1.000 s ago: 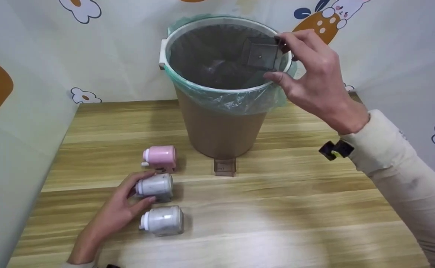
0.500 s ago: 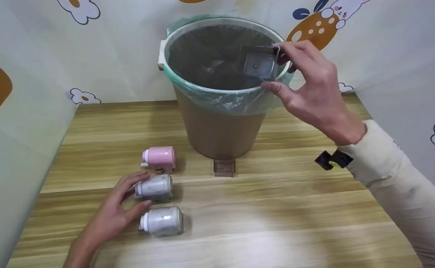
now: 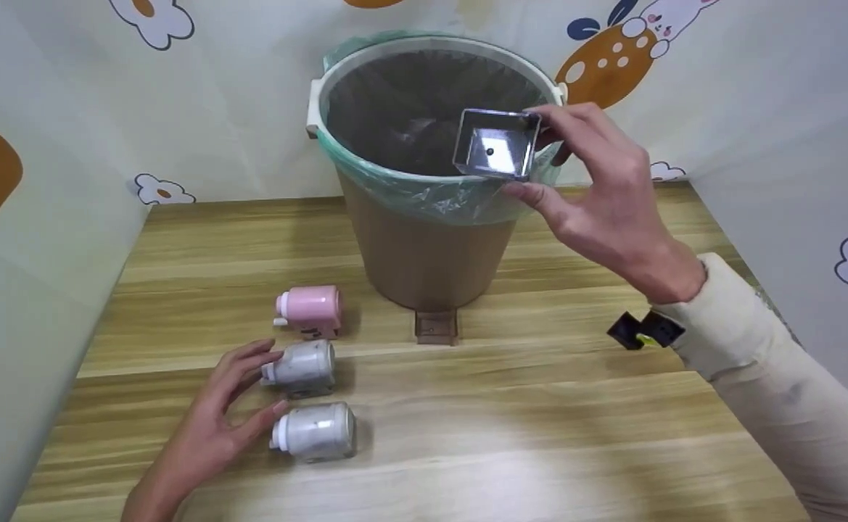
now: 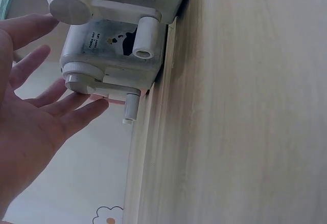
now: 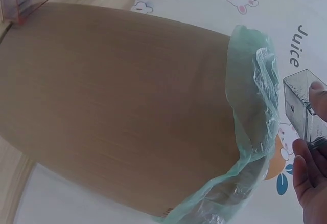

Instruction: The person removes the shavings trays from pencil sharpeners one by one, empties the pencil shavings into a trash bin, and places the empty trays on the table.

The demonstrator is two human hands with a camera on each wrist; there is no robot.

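My right hand point(image 3: 605, 181) pinches a small clear plastic shavings box point(image 3: 492, 148) between thumb and fingers, its hollow side facing the head camera. It overlaps the near rim of the lined trash bin point(image 3: 431, 246) in the head view. My left hand point(image 3: 213, 420) lies open beside the crank ends of two grey hand-crank pencil sharpeners. Its fingertips are at the white end of the middle grey sharpener point(image 3: 304, 366), its thumb close to the nearer grey sharpener point(image 3: 318, 431). The left wrist view shows their white crank handles point(image 4: 146, 35). Behind them sits a pink sharpener point(image 3: 315, 304).
A second clear box point(image 3: 437, 328), tinted pinkish, lies on the wooden table point(image 3: 540, 420) at the bin's foot. A green bag point(image 3: 438, 199) hangs over the bin's rim. Patterned cloth walls point(image 3: 235, 109) enclose the back and sides.
My right hand has come down and nearer with the clear box, tipping its hollow side toward the head camera. My left hand has let go of the middle grey sharpener and drawn back left.
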